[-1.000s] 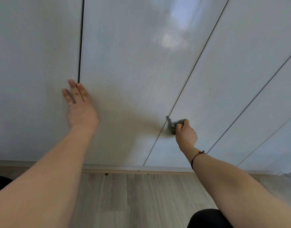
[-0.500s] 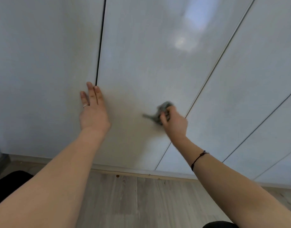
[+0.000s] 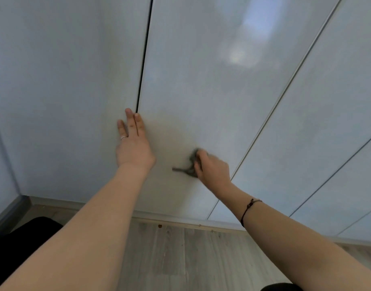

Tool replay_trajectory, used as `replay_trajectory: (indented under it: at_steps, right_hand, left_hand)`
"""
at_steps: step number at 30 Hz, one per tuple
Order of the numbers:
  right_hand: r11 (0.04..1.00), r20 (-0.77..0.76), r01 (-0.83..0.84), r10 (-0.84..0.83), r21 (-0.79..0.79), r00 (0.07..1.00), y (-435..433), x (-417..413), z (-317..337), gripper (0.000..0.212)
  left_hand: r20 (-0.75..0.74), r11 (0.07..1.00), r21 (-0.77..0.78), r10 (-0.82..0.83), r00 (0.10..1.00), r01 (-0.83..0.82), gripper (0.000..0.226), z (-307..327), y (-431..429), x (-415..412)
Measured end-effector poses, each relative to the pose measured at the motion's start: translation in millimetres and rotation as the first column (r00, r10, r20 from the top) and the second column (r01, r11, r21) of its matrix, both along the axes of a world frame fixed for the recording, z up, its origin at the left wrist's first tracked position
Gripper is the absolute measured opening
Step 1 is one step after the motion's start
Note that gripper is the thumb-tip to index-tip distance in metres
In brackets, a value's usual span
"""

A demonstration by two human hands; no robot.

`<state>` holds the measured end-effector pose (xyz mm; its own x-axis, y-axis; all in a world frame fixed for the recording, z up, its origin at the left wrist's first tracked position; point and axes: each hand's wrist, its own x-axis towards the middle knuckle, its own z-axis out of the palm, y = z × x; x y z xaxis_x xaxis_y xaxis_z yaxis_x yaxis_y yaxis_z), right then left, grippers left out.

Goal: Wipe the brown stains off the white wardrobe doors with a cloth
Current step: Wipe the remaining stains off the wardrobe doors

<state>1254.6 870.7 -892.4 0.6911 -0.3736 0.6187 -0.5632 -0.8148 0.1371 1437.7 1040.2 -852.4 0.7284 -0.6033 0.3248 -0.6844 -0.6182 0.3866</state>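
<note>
Gripping bunched grey cloth (image 3: 192,164), right hand (image 3: 211,169) fingers curled | left hand (image 3: 134,148) fingers straight on white door (image 3: 201,80)

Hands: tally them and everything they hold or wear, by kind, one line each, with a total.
Hands: 2, the left hand flat on the wardrobe door, the right hand gripping the cloth
Grey cloth: 1
Ring on the left hand: 1
Dark cord bracelet on the right wrist: 1
Total: 5

text: none legible | labels: none | numbers: none
</note>
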Motion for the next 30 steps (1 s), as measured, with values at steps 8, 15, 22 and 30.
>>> replay_trajectory:
  at_steps: [8,15,22,30]
  right_hand:
    - [0.991,0.421,0.106,-0.132,0.085,0.898,-7.6,25.7,53.3,0.016]
    - [0.998,-0.016,0.030,-0.030,-0.047,0.999,-14.9,-18.4,-14.7,0.021]
    - [0.998,0.185,0.056,-0.053,-0.009,0.981,-25.3,-12.7,24.8,0.020]
    - [0.978,0.148,-0.166,0.184,-0.129,0.972,-18.0,14.8,-2.1,0.018]
  left_hand:
    - [-0.016,1.000,0.010,0.011,1.000,-0.011,0.105,0.5,-2.1,-1.3]
    - [-0.032,1.000,0.018,-0.003,0.999,0.004,0.098,7.4,0.6,-3.0]
    - [0.022,0.999,-0.033,-0.016,1.000,0.016,0.097,-2.9,-2.2,-1.4]
    - [0.164,0.995,-0.087,-0.030,0.986,0.045,0.099,-28.4,-1.0,10.2]
